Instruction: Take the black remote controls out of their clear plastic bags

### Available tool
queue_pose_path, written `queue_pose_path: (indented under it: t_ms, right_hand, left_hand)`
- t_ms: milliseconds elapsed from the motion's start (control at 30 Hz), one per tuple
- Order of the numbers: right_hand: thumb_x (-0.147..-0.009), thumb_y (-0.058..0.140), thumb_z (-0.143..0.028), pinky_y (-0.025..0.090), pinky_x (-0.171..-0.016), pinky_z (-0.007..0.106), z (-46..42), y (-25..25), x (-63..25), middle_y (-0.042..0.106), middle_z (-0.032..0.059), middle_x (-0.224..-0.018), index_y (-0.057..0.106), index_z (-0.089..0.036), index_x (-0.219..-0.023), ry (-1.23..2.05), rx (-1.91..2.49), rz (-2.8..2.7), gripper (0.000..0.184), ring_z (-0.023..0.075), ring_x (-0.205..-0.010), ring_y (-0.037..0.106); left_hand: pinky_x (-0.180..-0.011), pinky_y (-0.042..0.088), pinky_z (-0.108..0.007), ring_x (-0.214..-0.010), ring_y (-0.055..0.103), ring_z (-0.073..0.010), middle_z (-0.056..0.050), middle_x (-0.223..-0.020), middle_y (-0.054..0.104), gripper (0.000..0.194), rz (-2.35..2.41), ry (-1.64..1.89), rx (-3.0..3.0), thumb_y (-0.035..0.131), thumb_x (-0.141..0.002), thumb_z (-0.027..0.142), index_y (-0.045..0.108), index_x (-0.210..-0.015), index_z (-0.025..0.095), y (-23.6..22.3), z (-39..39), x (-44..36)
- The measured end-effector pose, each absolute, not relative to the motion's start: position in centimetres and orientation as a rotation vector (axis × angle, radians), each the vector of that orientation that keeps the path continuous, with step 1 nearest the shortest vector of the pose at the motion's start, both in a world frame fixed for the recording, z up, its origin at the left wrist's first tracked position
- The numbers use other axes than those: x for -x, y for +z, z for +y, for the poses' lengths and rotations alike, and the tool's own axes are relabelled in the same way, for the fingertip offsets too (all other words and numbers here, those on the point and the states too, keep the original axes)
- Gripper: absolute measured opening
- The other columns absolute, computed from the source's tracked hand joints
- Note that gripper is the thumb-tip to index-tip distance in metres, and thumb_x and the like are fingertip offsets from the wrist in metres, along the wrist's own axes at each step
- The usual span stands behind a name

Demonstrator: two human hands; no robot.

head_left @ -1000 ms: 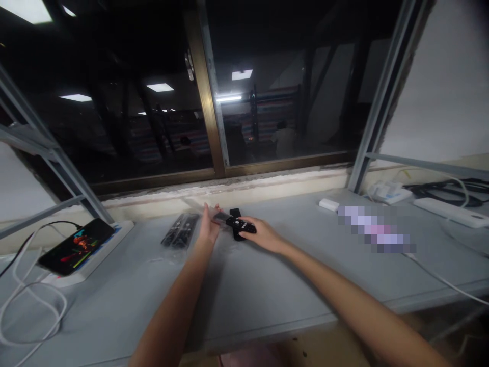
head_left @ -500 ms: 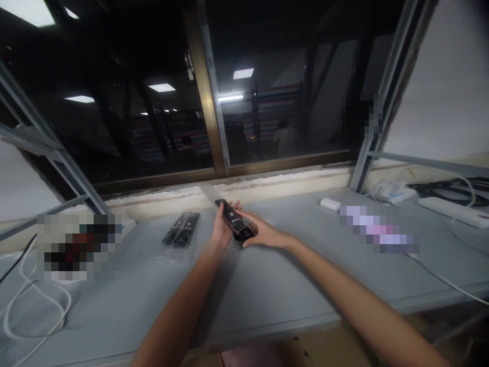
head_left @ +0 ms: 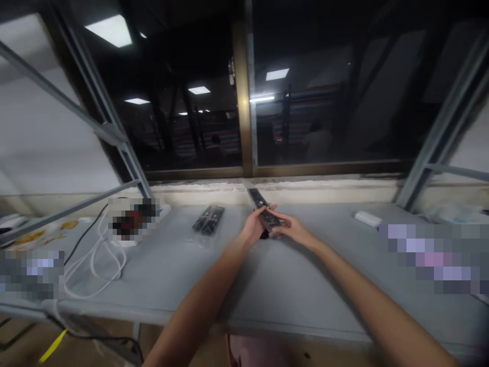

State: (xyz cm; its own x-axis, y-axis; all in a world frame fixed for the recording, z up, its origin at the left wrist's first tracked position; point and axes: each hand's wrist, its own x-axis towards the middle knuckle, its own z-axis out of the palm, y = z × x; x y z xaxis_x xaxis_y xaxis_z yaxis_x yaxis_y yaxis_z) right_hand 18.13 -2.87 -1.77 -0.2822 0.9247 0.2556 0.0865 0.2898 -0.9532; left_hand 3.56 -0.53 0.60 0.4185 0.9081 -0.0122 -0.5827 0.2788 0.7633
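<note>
A black remote control [head_left: 260,198] is held between both hands above the grey table, slanting with its far end toward the window. Clear film sticks out past that far end. My left hand [head_left: 253,228] is closed around the remote's left side, with the thumb on top. On the right, my right hand [head_left: 297,230] grips the near end between thumb and fingers. To the left of the hands lie black remotes [head_left: 208,221] in clear plastic wrapping; how many is hard to tell.
A white power strip [head_left: 163,212] and looped white cable [head_left: 122,272] lie on the left of the grey table [head_left: 164,285]. A small white block [head_left: 367,219] sits at the right. Metal posts [head_left: 132,168] rise beside the dark window [head_left: 324,117]. Blurred patches hide some items.
My view has turned left, so the table and window appear further right. Both hands still hold the remote control, and my right hand's fingers have shifted at its near end.
</note>
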Motion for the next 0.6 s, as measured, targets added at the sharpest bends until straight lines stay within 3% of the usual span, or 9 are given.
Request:
queue_pose_path:
  t_ms: [100, 200, 333, 400, 500, 600]
  right_hand:
    - [-0.064, 0.073, -0.032, 0.053, -0.066, 0.028, -2.6, -2.5, -17.8, 0.068, 0.0047, -0.104, 0.049, -0.022, -0.134, 0.931, 0.977, -1.531, 0.074, 0.0136, -0.068, 0.061]
    - [-0.069, 0.070, -0.037, 0.051, -0.073, 0.031, -2.9, -2.8, -17.5, 0.070, 0.0054, -0.096, 0.052, -0.019, -0.132, 0.724, 1.047, -1.500, 0.068, 0.0183, -0.077, 0.062]
    - [-0.078, 0.060, -0.041, 0.048, -0.064, 0.028, -3.4, -2.4, -17.4, 0.067, 0.0011, -0.073, 0.058, -0.019, -0.126, 0.490, 1.187, -1.549, 0.052, 0.0159, -0.063, 0.057]
    - [-0.080, 0.058, -0.039, 0.045, -0.058, 0.025, -3.7, -2.0, -17.3, 0.064, -0.0025, -0.064, 0.050, -0.020, -0.134, 0.453, 1.201, -1.600, 0.058, 0.0133, -0.056, 0.053]
    - [-0.083, 0.056, -0.038, 0.046, -0.059, 0.024, -4.2, -1.5, -16.9, 0.067, -0.0020, -0.076, 0.027, -0.021, -0.146, 0.453, 1.137, -1.707, 0.071, 0.0121, -0.056, 0.055]
    - [-0.086, 0.053, -0.039, 0.049, -0.074, 0.030, -5.0, -1.3, -16.0, 0.066, 0.0059, -0.106, 0.013, -0.022, -0.148, 0.406, 1.039, -1.866, 0.076, 0.0167, -0.080, 0.063]
  left_hand:
    - [-0.087, 0.046, -0.031, -0.085, 0.064, -0.0196, -0.009, -0.088, 0.071, 0.019, 0.573, 1.035, -0.839, 0.048, -0.084, 0.012, 0.067, -0.085, 0.015, 0.1, -0.8, -3.8]
    - [-0.086, 0.045, -0.030, -0.080, 0.064, -0.0180, -0.009, -0.085, 0.070, 0.011, 0.606, 1.009, -0.898, 0.057, -0.081, 0.014, 0.068, -0.084, 0.016, -0.6, -1.2, -4.2]
    - [-0.091, 0.042, -0.033, -0.096, 0.063, -0.0224, -0.009, -0.088, 0.070, 0.014, 0.662, 0.927, -0.964, 0.059, -0.083, 0.030, 0.068, -0.081, 0.019, -1.0, -1.4, -4.2]
    - [-0.094, 0.040, -0.035, -0.101, 0.061, -0.0239, -0.009, -0.090, 0.071, 0.020, 0.696, 0.853, -1.010, 0.055, -0.085, 0.033, 0.067, -0.082, 0.017, -0.6, -1.4, -3.6]
    - [-0.094, 0.040, -0.034, -0.097, 0.062, -0.0219, -0.009, -0.089, 0.071, 0.022, 0.724, 0.789, -1.037, 0.054, -0.086, 0.031, 0.067, -0.085, 0.014, 1.0, -1.1, -1.5]
    - [-0.085, 0.046, -0.030, -0.076, 0.065, -0.0175, -0.009, -0.078, 0.070, 0.013, 0.806, 0.808, -1.004, 0.057, -0.082, 0.021, 0.066, -0.081, 0.011, 2.8, -0.6, 1.9]
